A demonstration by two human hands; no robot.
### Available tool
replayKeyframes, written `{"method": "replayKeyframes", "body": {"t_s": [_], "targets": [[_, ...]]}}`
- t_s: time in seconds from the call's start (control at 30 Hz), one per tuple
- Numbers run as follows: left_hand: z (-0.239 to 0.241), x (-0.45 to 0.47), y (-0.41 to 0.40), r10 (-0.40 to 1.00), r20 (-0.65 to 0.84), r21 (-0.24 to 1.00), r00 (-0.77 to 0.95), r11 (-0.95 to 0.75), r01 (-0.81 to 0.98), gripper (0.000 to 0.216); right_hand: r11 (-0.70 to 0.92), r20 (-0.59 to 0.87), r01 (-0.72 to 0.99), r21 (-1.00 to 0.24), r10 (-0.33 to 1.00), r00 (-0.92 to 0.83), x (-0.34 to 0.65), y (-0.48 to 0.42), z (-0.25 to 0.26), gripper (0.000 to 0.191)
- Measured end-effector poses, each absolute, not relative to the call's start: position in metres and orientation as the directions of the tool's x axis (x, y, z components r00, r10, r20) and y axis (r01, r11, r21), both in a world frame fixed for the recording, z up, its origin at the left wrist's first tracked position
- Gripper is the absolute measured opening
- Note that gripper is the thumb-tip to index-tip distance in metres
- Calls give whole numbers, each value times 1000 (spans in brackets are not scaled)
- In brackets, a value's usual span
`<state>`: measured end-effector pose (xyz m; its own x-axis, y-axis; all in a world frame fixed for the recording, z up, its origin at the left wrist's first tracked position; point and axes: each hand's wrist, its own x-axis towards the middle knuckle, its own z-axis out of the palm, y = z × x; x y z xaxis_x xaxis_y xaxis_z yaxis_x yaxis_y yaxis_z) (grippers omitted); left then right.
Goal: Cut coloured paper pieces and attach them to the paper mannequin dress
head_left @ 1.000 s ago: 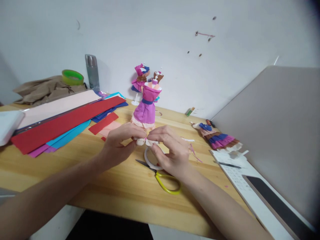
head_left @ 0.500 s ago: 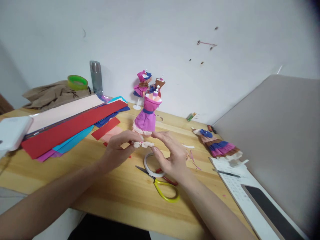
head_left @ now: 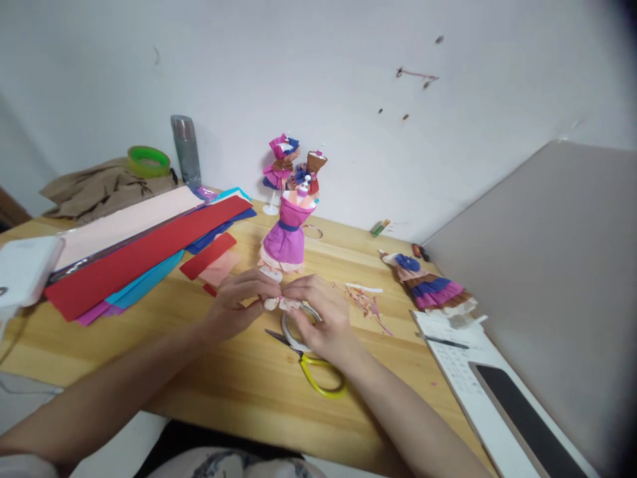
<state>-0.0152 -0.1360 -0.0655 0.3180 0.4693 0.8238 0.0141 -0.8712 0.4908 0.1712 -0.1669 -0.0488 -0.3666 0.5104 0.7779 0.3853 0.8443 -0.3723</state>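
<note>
Between my two hands is a small pale paper bow with a pink middle. My left hand pinches its left side with thumb and fingers. At the other end my right hand grips it, the fingers folded over the top and partly hiding it. Just behind stands a mini dress form in a pink-purple paper dress with a blue belt and pale ruffled hem. Below my right hand lie a roll of white tape, partly covered, and yellow-handled scissors.
Crepe paper sheets, a red one uppermost, spread at left near a white device. Two dressed forms stand behind. Paper scraps, a striped paper dress and a white tablet lie at right. A bottle stands back left.
My right hand has moved in toward my left, and its spread fingers have closed on the bow. The view has shifted slightly.
</note>
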Motion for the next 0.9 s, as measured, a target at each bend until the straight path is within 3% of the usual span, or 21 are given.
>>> {"method": "replayKeyframes", "body": {"t_s": [0.27, 0.43, 0.57, 0.7, 0.9], "targets": [[-75, -10, -138, 541, 809, 542, 228, -838, 64, 15, 830, 770, 439, -343, 516, -374, 173, -163, -56, 12], [-79, -11, -139, 633, 748, 620, 202, -774, 128, 39, 855, 820, 476, -207, 417, -391, 173, -162, -63, 17], [-72, -13, -135, 598, 761, 592, 251, -799, 108, 14, 847, 832, 478, -232, 428, -353, 170, -162, -63, 17], [-67, -15, -135, 562, 779, 581, 278, -814, 18, 12, 850, 834, 462, -254, 434, -340, 168, -162, -61, 16], [-62, -21, -135, 799, 563, 823, 212, -567, -48, 4, 876, 828, 438, -202, 391, -401, 173, -165, -49, 37]]}}
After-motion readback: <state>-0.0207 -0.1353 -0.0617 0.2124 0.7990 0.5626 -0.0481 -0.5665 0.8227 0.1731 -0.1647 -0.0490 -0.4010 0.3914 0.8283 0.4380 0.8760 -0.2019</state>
